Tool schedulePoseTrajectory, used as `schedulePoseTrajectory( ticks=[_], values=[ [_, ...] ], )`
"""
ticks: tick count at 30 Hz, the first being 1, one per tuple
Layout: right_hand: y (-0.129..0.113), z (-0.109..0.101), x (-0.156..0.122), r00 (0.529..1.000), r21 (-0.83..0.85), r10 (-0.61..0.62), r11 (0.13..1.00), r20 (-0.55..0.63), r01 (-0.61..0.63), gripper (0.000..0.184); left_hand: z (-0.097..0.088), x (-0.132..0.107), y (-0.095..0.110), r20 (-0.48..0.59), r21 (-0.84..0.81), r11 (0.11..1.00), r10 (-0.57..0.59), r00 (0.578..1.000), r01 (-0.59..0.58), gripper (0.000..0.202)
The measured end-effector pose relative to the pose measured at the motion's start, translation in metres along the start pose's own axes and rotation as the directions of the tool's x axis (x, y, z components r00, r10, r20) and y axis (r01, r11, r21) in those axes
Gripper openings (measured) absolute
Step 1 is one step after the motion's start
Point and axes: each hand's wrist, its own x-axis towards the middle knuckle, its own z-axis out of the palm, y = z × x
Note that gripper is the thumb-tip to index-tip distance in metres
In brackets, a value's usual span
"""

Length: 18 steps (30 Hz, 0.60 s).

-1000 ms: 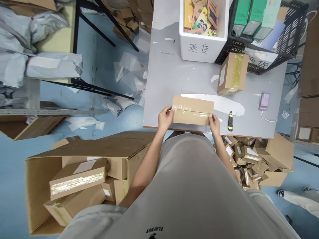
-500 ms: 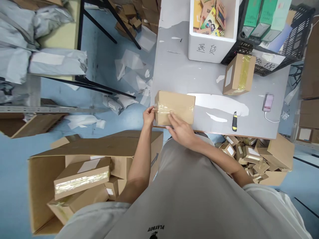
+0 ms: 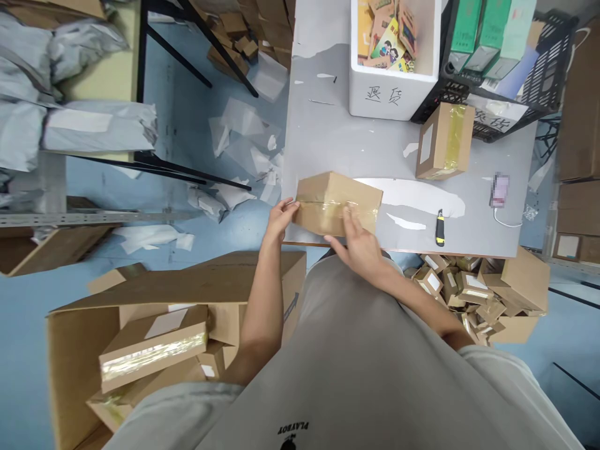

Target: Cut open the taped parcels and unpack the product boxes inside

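- I have the right hand (image 3: pixel 363 249) palm down, thumb and fingers apart, fingertips laid against the shiny tape (image 3: pixel 332 209) of the carton (image 3: pixel 328 192).
- I see the left hand (image 3: pixel 281 220) touching the carton's left end; I cannot tell whether it clamps there.
- That carton is at the near-left corner of the worktop (image 3: pixel 328 144), turned at a slant.
- To its right, the yellow-and-black knife (image 3: pixel 440 229) lies by the near edge.
- Behind the knife I find a long white patch (image 3: pixel 422 195); toward the right edge, a blurred pinkish thing (image 3: pixel 499 189) with a white cable (image 3: pixel 507 223).
- Farther in, a taped box (image 3: pixel 434 149) stands right of the middle.
- Beyond it I see a white foam box (image 3: pixel 384 107) of colourful packs (image 3: pixel 389 40) and, along the right edge, a black crate (image 3: pixel 548 78) holding green boxes (image 3: pixel 494 34).
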Motion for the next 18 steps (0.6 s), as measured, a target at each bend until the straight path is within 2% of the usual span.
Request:
schedulePoseTrajectory(
  ticks=[3,6,9,12,13,14,18],
  values=[
    [0.040,-0.035,-0.010,0.973,0.164,0.177,0.975,-0.146,-0.153,0.096,0.006,-0.007,0.015,0.092,-0.042,0.996,-0.070,0.993,0.075,0.068],
    [0.094,-0.064,-0.007,0.887,0.298,0.384,0.904,-0.258,-0.305,0.094,0.026,-0.017,0.032,0.251,-0.058,0.998,-0.018,0.968,0.034,0.066],
    [0.146,-0.080,0.006,0.779,0.475,0.595,0.754,-0.200,-0.453,0.099,0.057,-0.025,0.050,0.397,-0.094,0.994,-0.013,0.918,0.055,0.074],
    [0.179,-0.087,0.015,0.674,0.589,0.730,0.596,-0.115,-0.545,0.102,0.085,-0.031,0.067,0.431,-0.071,0.996,-0.016,0.902,0.052,0.082],
    [0.186,-0.088,0.016,0.664,0.596,0.739,0.585,-0.112,-0.550,0.099,0.091,-0.032,0.073,0.418,-0.053,0.998,-0.006,0.908,0.031,0.083],
    [0.190,-0.089,0.015,0.673,0.594,0.730,0.596,-0.121,-0.540,0.094,0.095,-0.034,0.077,0.400,-0.038,0.999,0.007,0.917,0.009,0.084],
    [0.198,-0.089,0.000,0.792,0.609,0.583,0.699,-0.180,-0.376,0.072,0.095,-0.043,0.079,0.335,-0.028,0.999,0.036,0.941,-0.028,0.081]
  ],
)
